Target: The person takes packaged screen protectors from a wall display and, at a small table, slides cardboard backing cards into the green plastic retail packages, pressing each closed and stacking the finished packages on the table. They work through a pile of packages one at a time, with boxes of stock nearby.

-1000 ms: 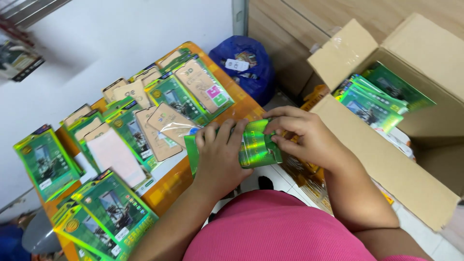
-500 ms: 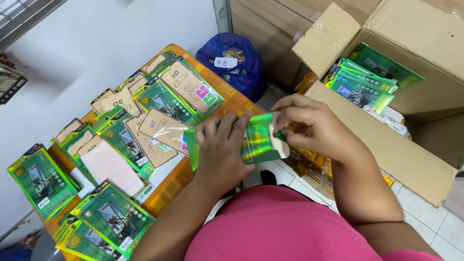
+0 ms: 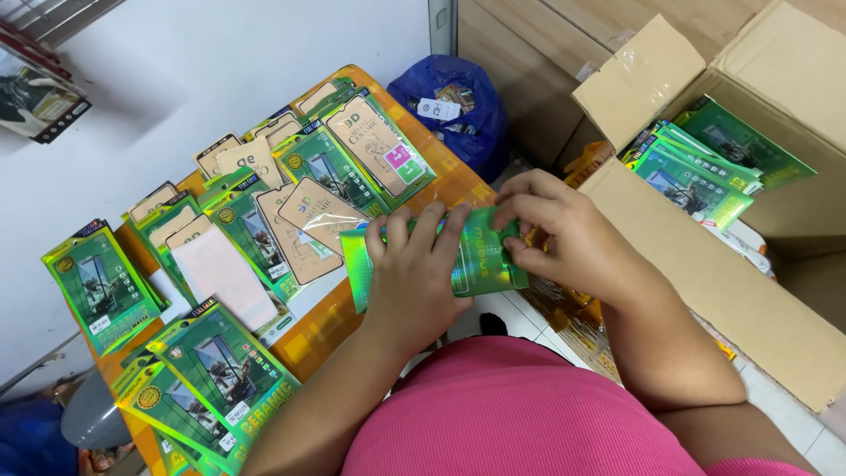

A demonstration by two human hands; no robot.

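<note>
A shiny green packet (image 3: 458, 256) is held in the air between both hands, just past the near edge of the orange tabletop (image 3: 330, 322) and above the pink lap. The left hand (image 3: 419, 273) is laid over the middle of the packet with its fingers spread flat on the front, and its grip is closed on the packet from the side. The right hand (image 3: 560, 234) is clenched on the right end, where the packet is pinched between thumb and fingertips.

For the work in hand to be done well, the packet should be kept flat and steady by the left grip, so that only the right end is worked by the right fingertips. The film looks thin and slippery, so a light pinch near the edge is judged to be better than a hard squeeze, by which the packet could be bent or creased. It cannot be told whether the end is already opened.

To the left of the left grip, many similar green packets (image 3: 97, 282) and brown cards (image 3: 317, 216) are spread on the tabletop. To the right of the right grip, an open cardboard box (image 3: 687, 291) stands with more green packets (image 3: 696, 176) inside. Beyond both grips, a blue bag (image 3: 458, 97) lies against the wall.
</note>
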